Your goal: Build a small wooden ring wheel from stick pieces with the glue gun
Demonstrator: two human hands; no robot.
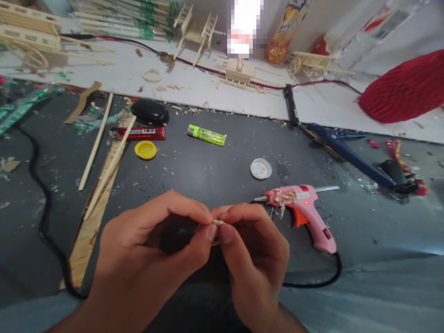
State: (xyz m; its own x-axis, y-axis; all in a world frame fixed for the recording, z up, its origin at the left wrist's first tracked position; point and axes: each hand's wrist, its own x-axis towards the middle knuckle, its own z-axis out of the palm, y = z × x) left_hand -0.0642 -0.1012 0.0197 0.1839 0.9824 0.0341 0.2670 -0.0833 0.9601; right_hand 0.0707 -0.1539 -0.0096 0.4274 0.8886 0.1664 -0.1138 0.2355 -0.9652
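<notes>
Both my left hand (156, 245) and my right hand (253, 249) are closed in a pinch, fingertips meeting over the near part of the dark table. Between them is a small pale wooden piece (218, 223), mostly covered by the thumbs and forefingers. Just right of my right hand lies a pink glue gun (294, 199) with a lit red light, its nozzle pointing left and dried glue on its front. A white bottle cap (261, 169) and a green lighter (206, 135) rest beyond my hands.
Two chopsticks (110, 167), a wooden strip (99, 212), a red lighter (145, 133) and a yellow cap (145, 150) lie left. Blue pliers (354, 159) are at right. Small wooden cart models (240, 71) stand along the white back ledge (204, 92). A black cable (38, 185) runs down the left.
</notes>
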